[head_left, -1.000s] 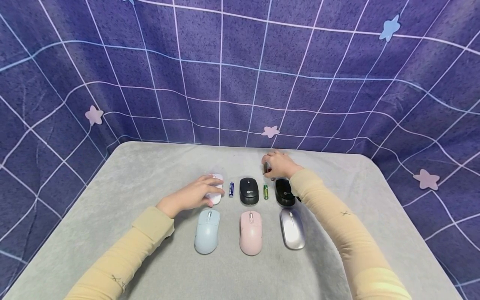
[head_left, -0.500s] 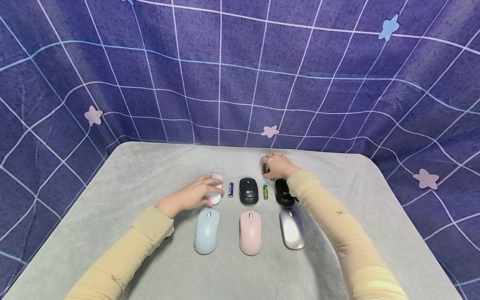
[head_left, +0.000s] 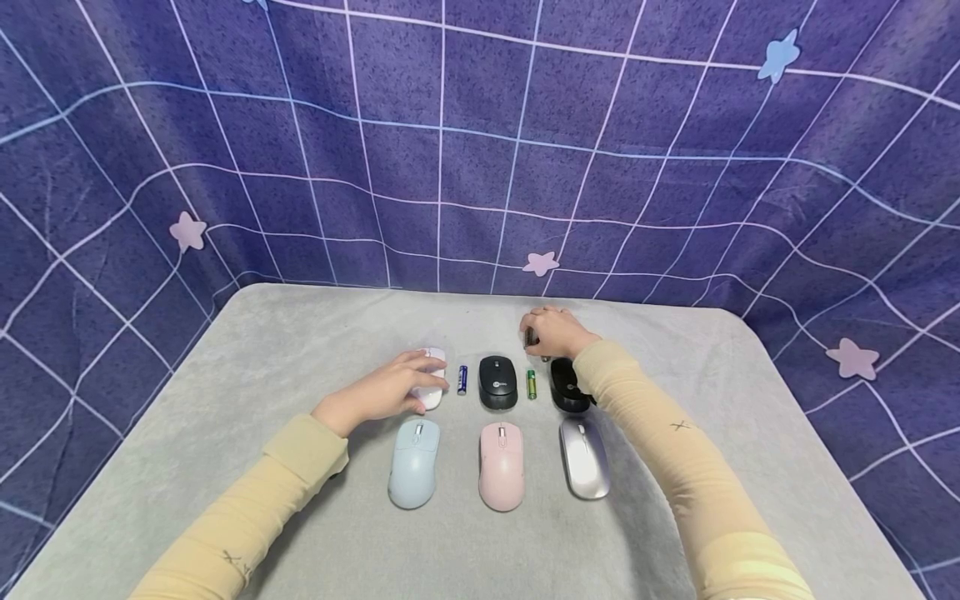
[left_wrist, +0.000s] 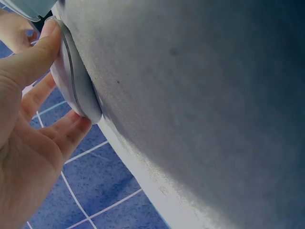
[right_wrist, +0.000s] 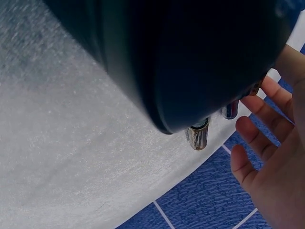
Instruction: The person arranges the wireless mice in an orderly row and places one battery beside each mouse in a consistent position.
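Note:
On the left, my left hand (head_left: 384, 387) holds a white computer mouse (head_left: 431, 390) by its sides; in the left wrist view the thumb is on one side of the mouse (left_wrist: 75, 76) and fingers on the other. My right hand (head_left: 557, 332) is behind a black mouse (head_left: 568, 387), fingers bent around a dark battery (head_left: 530, 337). In the right wrist view the fingertips meet a copper-coloured battery (right_wrist: 256, 88), partly hidden by the large dark mouse in front. A second battery (right_wrist: 230, 110) and a black-and-gold battery (right_wrist: 198, 136) lie close by, and the right thumb is mostly hidden.
Between the hands lie a blue battery (head_left: 462, 380), another black mouse (head_left: 498, 383) and a green battery (head_left: 532, 384). Nearer are a light blue mouse (head_left: 414, 463), a pink mouse (head_left: 502, 467) and a silver mouse (head_left: 585, 458). A purple curtain (head_left: 480, 167) hangs behind the grey tabletop (head_left: 337, 533).
My right hand has shifted slightly left and toward me, the dark battery moving a little left with it. The left hand stays on the white mouse.

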The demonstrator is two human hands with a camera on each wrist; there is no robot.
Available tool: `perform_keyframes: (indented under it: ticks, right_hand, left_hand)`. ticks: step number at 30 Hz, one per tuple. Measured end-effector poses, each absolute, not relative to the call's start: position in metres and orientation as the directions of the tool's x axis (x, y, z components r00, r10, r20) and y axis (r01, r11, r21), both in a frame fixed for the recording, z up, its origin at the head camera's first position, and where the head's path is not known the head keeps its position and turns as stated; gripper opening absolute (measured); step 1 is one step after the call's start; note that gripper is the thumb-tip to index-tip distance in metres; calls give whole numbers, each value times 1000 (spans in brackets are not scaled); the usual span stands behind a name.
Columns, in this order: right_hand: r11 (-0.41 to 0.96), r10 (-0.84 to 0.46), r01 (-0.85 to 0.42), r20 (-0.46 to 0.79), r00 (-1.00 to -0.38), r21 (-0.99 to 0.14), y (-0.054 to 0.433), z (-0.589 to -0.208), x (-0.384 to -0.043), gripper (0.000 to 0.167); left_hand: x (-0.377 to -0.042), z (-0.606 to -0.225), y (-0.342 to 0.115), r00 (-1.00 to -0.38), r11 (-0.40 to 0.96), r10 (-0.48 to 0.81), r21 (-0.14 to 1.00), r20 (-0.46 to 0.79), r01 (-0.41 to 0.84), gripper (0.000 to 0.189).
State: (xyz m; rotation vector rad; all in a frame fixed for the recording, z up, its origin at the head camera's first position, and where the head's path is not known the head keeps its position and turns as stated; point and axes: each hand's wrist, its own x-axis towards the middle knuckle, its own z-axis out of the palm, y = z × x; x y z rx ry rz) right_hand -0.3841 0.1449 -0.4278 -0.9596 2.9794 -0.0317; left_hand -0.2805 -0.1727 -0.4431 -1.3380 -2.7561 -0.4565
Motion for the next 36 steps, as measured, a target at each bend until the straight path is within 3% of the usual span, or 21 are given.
perform_keyframes:
  ticks: [22, 36]
  right_hand:
    - [822, -569, -569, 0, -823, -14, 147, -418, -382, 37]
    - [795, -605, -606, 61, -794, -13, 152, -399, -372, 40]
  left_hand:
    - [-284, -445, -174, -633, 588, 759, 256, 152, 767, 46]
    - [-284, -445, -174, -635, 593, 759, 251, 142, 765, 46]
